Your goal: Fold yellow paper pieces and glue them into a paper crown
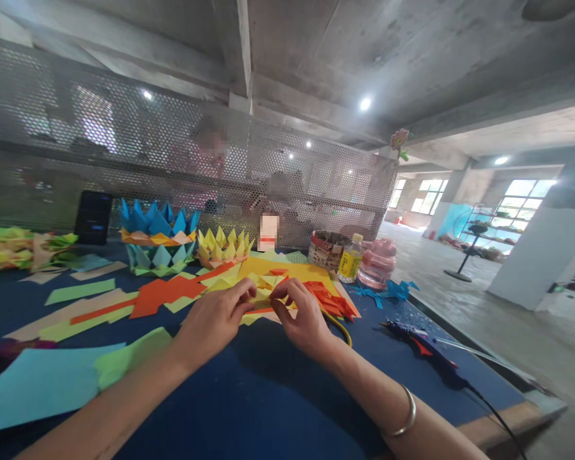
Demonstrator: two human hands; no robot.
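Observation:
My left hand [215, 319] and my right hand [301, 316] meet over the dark blue table [268, 396], both pinching a small folded yellow paper piece [262, 299] between fingertips. Under and behind it lies a large yellow sheet [287, 269]. Several folded orange pieces [333, 301] lie just right of my right hand. A silver bangle [407, 415] sits on my right wrist.
Blue paper crowns [156, 223] and a yellow one [223, 246] stand at the back. Loose coloured sheets [43, 377] cover the left. A phone [93, 217], a small yellow-labelled bottle [351, 259], a pink jar [377, 262] and a glue gun [421, 348] with cord lie around. People sit behind the mesh screen [172, 166].

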